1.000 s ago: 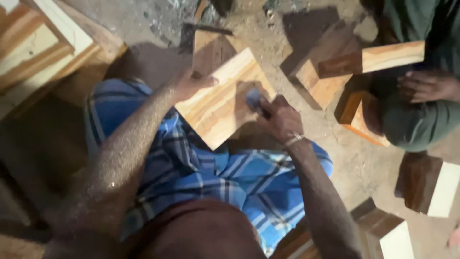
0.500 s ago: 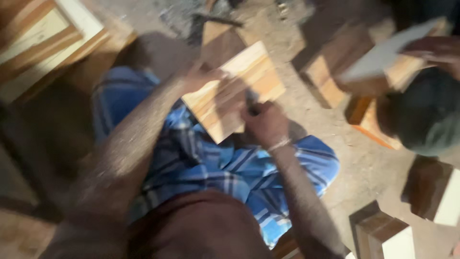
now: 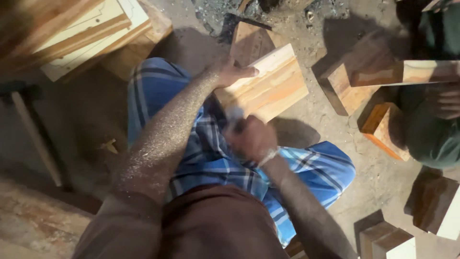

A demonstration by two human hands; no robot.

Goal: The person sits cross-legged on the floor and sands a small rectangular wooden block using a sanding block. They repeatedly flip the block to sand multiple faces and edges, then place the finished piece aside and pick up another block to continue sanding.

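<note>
A pale rectangular wooden board (image 3: pixel 268 86) is lying tilted across the person's blue checked cloth-covered lap (image 3: pixel 215 153). The left hand (image 3: pixel 230 73) is gripping its upper left edge, fingers curled over it. The right hand (image 3: pixel 251 139) is clenching, at the board's near edge, something small and too blurred to identify.

wooden blocks (image 3: pixel 357 86) – dusty floor (image 3: pixel 311 33), stacked boards (image 3: pixel 86 33)
</note>
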